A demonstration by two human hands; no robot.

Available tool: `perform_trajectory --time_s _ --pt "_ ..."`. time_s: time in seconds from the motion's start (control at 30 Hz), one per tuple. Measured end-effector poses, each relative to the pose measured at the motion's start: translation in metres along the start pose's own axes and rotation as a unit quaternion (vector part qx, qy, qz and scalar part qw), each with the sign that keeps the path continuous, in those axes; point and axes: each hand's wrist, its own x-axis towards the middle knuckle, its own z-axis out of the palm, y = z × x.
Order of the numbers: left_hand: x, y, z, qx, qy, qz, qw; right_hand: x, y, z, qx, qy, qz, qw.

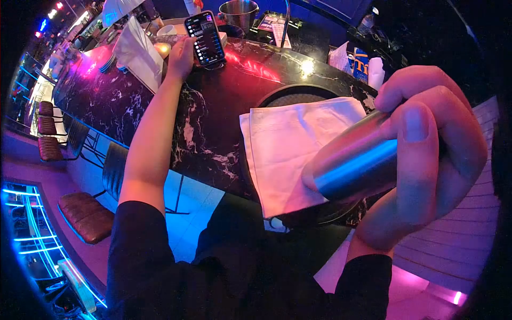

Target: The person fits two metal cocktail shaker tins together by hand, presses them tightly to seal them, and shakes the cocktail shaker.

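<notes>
A metal cylinder [357,160], shiny and tilted, is gripped in my right hand [432,144], close to the camera. Below it a folded white cloth [288,144] lies over a round black tray [272,97] on the dark marble counter [205,128]. My left arm reaches forward across the counter, and my left hand [182,60] has its fingers at the left edge of a phone [205,40] with a lit screen showing a list. Whether the phone is lifted off the counter is hard to tell.
Beside my left hand stands a folded white napkin [140,56]. A metal bucket [238,14] is at the back. A blue packet [360,65] and a white roll [376,73] sit back right. Brown chairs [85,213] are at left.
</notes>
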Motion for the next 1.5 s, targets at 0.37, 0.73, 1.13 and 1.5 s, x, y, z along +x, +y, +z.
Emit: perform_trajectory --time_s 0.37,0.73,1.13,1.5 --pt "0.005 -0.006 0.002 0.044 0.018 -0.025 0.999 0.0 -0.003 0.004 -0.008 0.004 0.012 1.0" --pt "-0.009 0.01 0.016 0.243 0.069 0.014 0.967 0.005 -0.003 -0.004 -0.009 -0.009 0.001 1.0" --pt "-0.018 0.032 0.032 0.375 0.086 0.001 0.923 0.003 0.037 -0.009 -0.031 -0.117 -0.341 0.932" --pt "-0.005 0.016 0.021 0.249 0.087 -0.028 0.964 0.007 0.034 -0.022 0.019 -0.119 -0.219 0.968"
